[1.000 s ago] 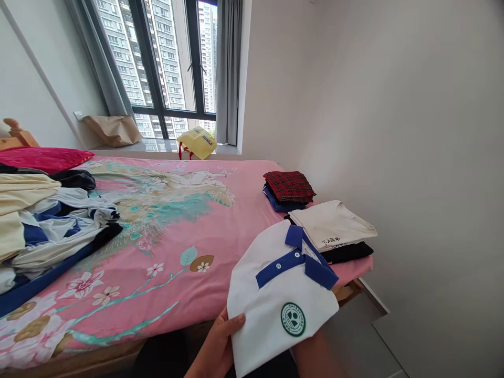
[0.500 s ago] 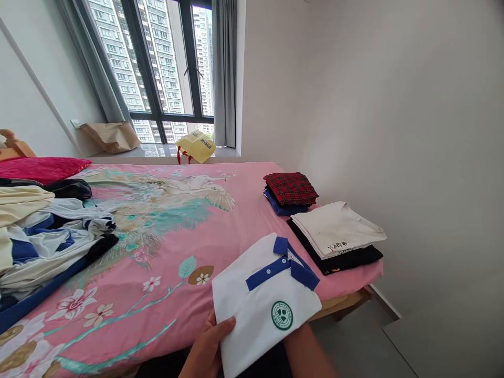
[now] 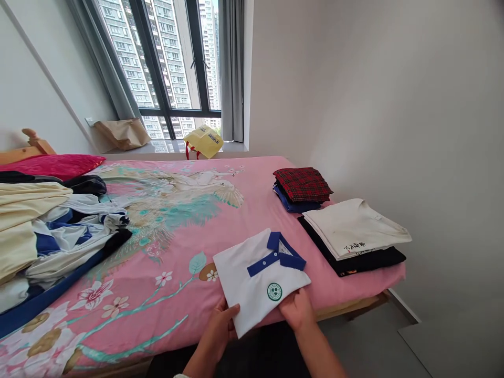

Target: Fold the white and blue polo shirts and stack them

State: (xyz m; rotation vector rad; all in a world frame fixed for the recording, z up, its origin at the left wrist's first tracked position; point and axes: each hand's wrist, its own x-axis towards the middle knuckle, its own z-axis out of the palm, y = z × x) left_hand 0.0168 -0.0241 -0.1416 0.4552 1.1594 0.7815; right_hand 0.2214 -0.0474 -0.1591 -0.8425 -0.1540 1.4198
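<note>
A folded white polo shirt [image 3: 258, 278] with a blue collar and a round green badge lies on the pink flowered bedsheet [image 3: 185, 231] near the bed's front edge. My left hand [image 3: 220, 328] grips its near left corner, thumb on top. My right hand [image 3: 298, 308] holds its near right edge, fingers curled under the cloth. Both forearms come up from the bottom of the view.
To the right lies a folded white shirt [image 3: 356, 228] on a black one [image 3: 370, 261], with a red plaid stack [image 3: 302, 185] behind. A heap of unfolded clothes [image 3: 51, 231] covers the bed's left. A yellow bag [image 3: 203, 140] and brown paper bag [image 3: 122, 133] sit on the windowsill.
The polo shirt went from held up in front of me to lying flat on the sheet, farther from me. My right hand now shows at its edge.
</note>
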